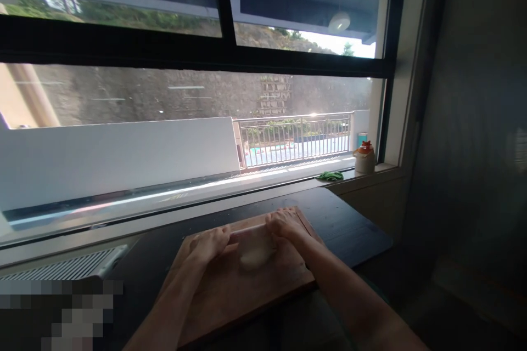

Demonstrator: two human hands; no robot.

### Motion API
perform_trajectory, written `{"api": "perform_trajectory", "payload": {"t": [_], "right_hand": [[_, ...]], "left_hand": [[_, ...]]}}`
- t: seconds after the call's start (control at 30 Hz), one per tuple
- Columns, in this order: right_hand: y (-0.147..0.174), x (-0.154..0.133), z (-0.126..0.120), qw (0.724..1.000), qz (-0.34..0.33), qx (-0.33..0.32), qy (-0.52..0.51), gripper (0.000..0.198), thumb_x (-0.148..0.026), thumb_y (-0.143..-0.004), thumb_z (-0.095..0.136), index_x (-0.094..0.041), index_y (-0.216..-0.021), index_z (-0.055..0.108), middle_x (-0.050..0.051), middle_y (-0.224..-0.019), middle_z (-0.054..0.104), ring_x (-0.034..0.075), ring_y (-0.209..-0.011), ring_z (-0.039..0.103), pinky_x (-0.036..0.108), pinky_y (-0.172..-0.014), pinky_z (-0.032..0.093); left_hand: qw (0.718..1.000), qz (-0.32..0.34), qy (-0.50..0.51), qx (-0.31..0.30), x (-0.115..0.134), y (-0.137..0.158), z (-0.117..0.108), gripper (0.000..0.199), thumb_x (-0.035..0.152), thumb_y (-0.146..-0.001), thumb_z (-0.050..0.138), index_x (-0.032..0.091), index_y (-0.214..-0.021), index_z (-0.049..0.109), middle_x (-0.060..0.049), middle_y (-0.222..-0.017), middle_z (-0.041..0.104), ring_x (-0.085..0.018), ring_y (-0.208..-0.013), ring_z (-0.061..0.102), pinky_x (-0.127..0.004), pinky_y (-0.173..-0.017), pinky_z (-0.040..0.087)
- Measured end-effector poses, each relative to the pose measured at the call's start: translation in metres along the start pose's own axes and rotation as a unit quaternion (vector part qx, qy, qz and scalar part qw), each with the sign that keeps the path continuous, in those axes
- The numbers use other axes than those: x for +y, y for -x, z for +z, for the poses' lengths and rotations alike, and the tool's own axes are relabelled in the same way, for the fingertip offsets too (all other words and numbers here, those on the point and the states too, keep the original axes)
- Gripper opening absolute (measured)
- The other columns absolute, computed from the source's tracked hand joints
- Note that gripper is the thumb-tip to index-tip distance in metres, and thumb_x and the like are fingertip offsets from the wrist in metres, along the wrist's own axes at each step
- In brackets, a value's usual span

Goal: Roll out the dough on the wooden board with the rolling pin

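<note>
Both hands grip a rolling pin (248, 230) lying across a wooden board (242, 299). Fingers of my left hand (213, 242) curl round its left end, and my right hand (283, 224) is closed round the right end. Under and in front of the pin lies a flat, pale piece of dough (256, 252), its near edge rounded. The pin's middle presses against the dough's far part. My palms hide both ends of the pin.
The board rests on a dark table (354, 230) below a window. On the sill stand a white jug with an orange lid (364, 160) and a crumpled green cloth (330, 176). A slatted white unit (74, 266) is at the left.
</note>
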State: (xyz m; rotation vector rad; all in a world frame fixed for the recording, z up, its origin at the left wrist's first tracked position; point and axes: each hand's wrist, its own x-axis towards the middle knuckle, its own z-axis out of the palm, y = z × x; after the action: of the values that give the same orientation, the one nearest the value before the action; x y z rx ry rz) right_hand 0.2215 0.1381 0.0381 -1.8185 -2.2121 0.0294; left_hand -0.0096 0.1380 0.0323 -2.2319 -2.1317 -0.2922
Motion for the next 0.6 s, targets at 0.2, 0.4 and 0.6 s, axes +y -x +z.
{"api": "perform_trajectory", "payload": {"t": [0.2,0.4,0.6], "right_hand": [[0.050,-0.002,0.011,0.994,-0.042,0.100,-0.008,0.048,-0.038,-0.096,0.021,-0.015,-0.104,0.063,0.013,-0.109,0.064,0.022,-0.110,0.052,0.037,-0.099,0.028],[0.036,-0.004,0.018,0.996,-0.015,0.086,0.009,0.048,-0.038,-0.096,0.024,-0.016,-0.097,0.067,0.013,-0.105,0.066,0.023,-0.104,0.056,0.037,-0.096,0.030],[-0.022,-0.001,0.016,1.000,0.006,0.016,0.026,0.041,-0.033,-0.090,0.035,-0.019,-0.085,0.072,0.015,-0.092,0.070,0.026,-0.089,0.064,0.036,-0.079,0.041]], "left_hand": [[0.996,0.062,-0.057,-0.015,0.008,0.044,-0.005,0.039,0.034,-0.090,0.030,0.021,-0.104,0.065,-0.012,-0.100,0.070,-0.027,-0.093,0.063,-0.041,-0.086,0.044],[0.998,-0.054,-0.009,-0.035,0.023,0.024,-0.001,0.054,0.036,-0.093,0.021,0.014,-0.097,0.070,-0.018,-0.097,0.070,-0.031,-0.096,0.063,-0.044,-0.085,0.044],[0.997,-0.040,0.000,-0.062,0.016,-0.016,0.000,0.045,0.035,-0.090,0.031,0.017,-0.103,0.069,-0.016,-0.109,0.067,-0.032,-0.101,0.061,-0.043,-0.082,0.046]]}}
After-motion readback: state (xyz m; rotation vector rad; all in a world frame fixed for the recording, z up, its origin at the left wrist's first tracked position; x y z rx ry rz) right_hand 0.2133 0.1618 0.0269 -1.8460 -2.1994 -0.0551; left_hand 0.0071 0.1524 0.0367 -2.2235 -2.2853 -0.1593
